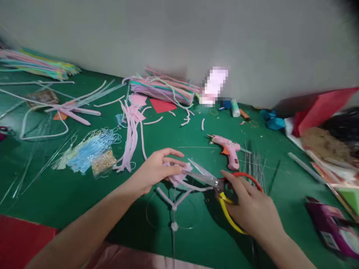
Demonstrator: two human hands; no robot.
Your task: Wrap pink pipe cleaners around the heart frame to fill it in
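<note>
My left hand (161, 168) pinches a small pink fuzzy piece (177, 175) between thumb and fingers near the middle of the table. Scissors (218, 184) with one red and one yellow handle are in my right hand (252, 207). Their blades stand apart, with the tips close to the pink piece and my left fingertips. A pink pipe cleaner strand (196, 187) runs from the piece toward the scissors' pivot. Just below lies a Y-shaped fuzzy stem (174, 206) on a thin wire, with a small white ball (174, 226) on it.
A pink glue gun (230, 149) lies beyond my right hand, beside thin clear sticks (255, 168). Left of my hands are pink pipe cleaners (131, 144), blue tassels (94, 147) and a bag of gold beads (103, 162). Pipe cleaner bundles (165, 89) lie by the wall.
</note>
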